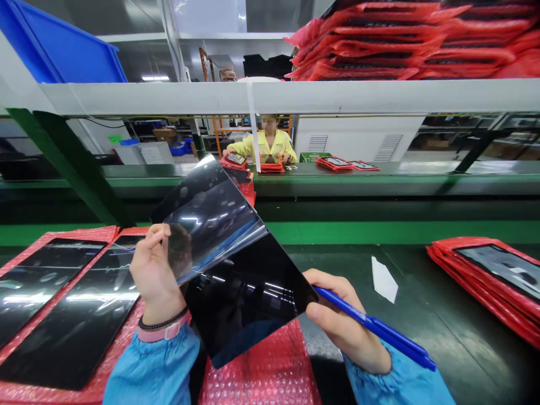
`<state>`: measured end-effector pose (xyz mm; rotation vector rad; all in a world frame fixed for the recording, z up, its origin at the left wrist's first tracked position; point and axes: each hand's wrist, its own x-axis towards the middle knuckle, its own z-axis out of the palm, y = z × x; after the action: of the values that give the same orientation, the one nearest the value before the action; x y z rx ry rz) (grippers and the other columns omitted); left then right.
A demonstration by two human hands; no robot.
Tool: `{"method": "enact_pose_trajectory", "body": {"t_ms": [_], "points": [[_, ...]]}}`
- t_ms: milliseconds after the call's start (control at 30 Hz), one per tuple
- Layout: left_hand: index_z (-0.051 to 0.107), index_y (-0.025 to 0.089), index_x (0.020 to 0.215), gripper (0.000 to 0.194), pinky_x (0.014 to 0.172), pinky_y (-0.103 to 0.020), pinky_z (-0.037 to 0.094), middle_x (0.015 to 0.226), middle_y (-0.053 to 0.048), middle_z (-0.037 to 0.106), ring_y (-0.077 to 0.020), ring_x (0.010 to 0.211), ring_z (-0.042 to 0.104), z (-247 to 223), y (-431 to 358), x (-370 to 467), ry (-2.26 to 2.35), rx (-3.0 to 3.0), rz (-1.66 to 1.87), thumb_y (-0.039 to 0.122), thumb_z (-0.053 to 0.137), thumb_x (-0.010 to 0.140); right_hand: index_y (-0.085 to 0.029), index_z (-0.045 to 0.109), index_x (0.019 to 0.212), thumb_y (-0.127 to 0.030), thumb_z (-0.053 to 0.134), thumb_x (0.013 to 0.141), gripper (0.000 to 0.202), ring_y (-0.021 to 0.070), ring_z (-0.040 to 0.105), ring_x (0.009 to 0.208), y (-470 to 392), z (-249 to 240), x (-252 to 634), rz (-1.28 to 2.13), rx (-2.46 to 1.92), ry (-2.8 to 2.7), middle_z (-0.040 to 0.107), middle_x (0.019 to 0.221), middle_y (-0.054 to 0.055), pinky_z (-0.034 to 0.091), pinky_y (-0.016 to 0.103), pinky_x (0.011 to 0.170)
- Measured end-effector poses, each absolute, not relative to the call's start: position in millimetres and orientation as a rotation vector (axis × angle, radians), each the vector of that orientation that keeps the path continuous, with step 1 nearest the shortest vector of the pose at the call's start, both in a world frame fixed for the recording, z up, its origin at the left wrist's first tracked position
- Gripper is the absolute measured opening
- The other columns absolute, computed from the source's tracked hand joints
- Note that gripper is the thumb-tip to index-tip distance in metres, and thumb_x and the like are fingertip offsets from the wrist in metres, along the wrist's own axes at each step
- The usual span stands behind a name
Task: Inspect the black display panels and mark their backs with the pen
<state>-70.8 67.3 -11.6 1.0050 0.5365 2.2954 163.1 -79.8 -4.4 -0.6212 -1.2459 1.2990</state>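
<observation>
Nearest, bottom centre: red bubble wrap (265,365) under the raised work. Black panel (253,292) mid-frame, held up between both hands, tilted, long axis running upper left to lower right. Right hand (337,306) is on the panel itself: grip pinched on its right corner, blue pen (379,329) also in that hand, pointing lower right. Left hand (154,267) at the panel's left side, grip pinched on the edge of the clear film (211,225); can't tell if it touches the panel too. Film lies over the upper-left half, loose edge slanting across; lower-right half bare. Dark panels (76,315) on red wrap crowd the left. More room right: worktop (405,332) with only a white scrap (383,281) before the red stack (489,287) at frame right. Beyond: green rail (358,232), then a person in yellow (270,143), upper centre.
</observation>
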Motion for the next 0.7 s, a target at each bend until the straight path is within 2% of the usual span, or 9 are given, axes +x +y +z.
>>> {"method": "enact_pose_trajectory", "body": {"t_ms": [67,167,267,400,467,533,600,633,700], "points": [[0.061,0.012,0.061,0.03,0.086,-0.023,0.043,0.067,0.003,0.064,-0.0082,0.077,0.057,-11,68,-71,0.54,1.001,2.298,-0.007,0.051,0.081,-0.033,0.075,0.101,-0.042,0.07,0.084,0.02,0.0156,0.068,0.067,-83,-1,161,1.336,-0.621,-1.208,0.073,0.073,-0.001,0.054,0.029,0.074],[0.062,0.013,0.061,0.03,0.085,-0.024,0.044,0.067,0.003,0.063,-0.0083,0.076,0.057,-10,68,-70,0.549,1.001,2.284,-0.008,0.051,0.08,-0.03,0.077,0.089,-0.048,0.071,0.081,0.021,0.0153,0.066,0.062,-86,4,158,1.351,-0.683,-1.101,0.071,0.072,-0.001,0.054,0.03,0.071],[0.063,0.013,0.061,0.029,0.083,-0.024,0.044,0.067,0.003,0.062,-0.0087,0.076,0.056,-9,65,-68,0.551,1.021,2.252,-0.008,0.051,0.078,-0.026,0.075,0.081,-0.046,0.078,0.074,0.022,0.0144,0.063,0.068,-86,3,158,1.306,-0.779,-1.002,0.07,0.074,-0.001,0.051,0.026,0.07],[0.065,0.015,0.059,0.026,0.077,-0.023,0.045,0.068,0.003,0.062,-0.0106,0.077,0.056,-9,62,-63,0.558,1.08,2.199,-0.005,0.055,0.073,-0.021,0.071,0.074,-0.047,0.08,0.07,0.028,0.013,0.054,0.064,-84,-6,162,1.22,-0.952,-0.987,0.062,0.066,-0.002,0.045,0.025,0.064],[0.065,0.016,0.059,0.021,0.073,-0.022,0.044,0.067,0.002,0.06,-0.0113,0.075,0.055,-8,60,-60,0.571,1.11,2.184,0.0,0.059,0.07,-0.021,0.071,0.079,-0.049,0.08,0.07,0.031,0.0158,0.057,0.073,-84,-11,163,1.139,-1.054,-0.958,0.066,0.077,0.0,0.046,0.027,0.069],[0.064,0.016,0.059,0.015,0.066,-0.021,0.043,0.065,0.002,0.057,-0.0111,0.07,0.053,-7,55,-55,0.607,1.134,2.137,0.006,0.062,0.068,-0.022,0.072,0.088,-0.05,0.08,0.069,0.035,0.0213,0.061,0.092,-83,-15,164,1.076,-1.092,-0.925,0.069,0.099,0.003,0.048,0.031,0.08],[0.062,0.017,0.06,0.01,0.058,-0.021,0.04,0.065,0.002,0.054,-0.0105,0.064,0.05,-5,48,-50,0.659,1.15,1.998,0.012,0.063,0.069,-0.024,0.073,0.093,-0.052,0.078,0.071,0.037,0.0254,0.06,0.107,-82,-18,165,1.053,-1.079,-0.93,0.069,0.112,0.005,0.047,0.033,0.088],[0.062,0.017,0.06,0.01,0.056,-0.022,0.038,0.066,0.001,0.053,-0.0105,0.063,0.049,-3,43,-48,0.676,1.161,1.915,0.016,0.062,0.07,-0.025,0.073,0.095,-0.052,0.077,0.073,0.036,0.0258,0.059,0.111,-81,-19,166,1.042,-1.075,-0.935,0.069,0.114,0.005,0.047,0.034,0.09],[0.061,0.017,0.06,0.013,0.056,-0.023,0.038,0.068,0.0,0.054,-0.012,0.064,0.049,0,32,-43,0.673,1.18,1.786,0.022,0.059,0.073,-0.027,0.073,0.099,-0.051,0.073,0.077,0.033,0.0238,0.062,0.106,-79,-19,169,1.031,-1.067,-0.989,0.071,0.107,0.004,0.049,0.033,0.089]]}}
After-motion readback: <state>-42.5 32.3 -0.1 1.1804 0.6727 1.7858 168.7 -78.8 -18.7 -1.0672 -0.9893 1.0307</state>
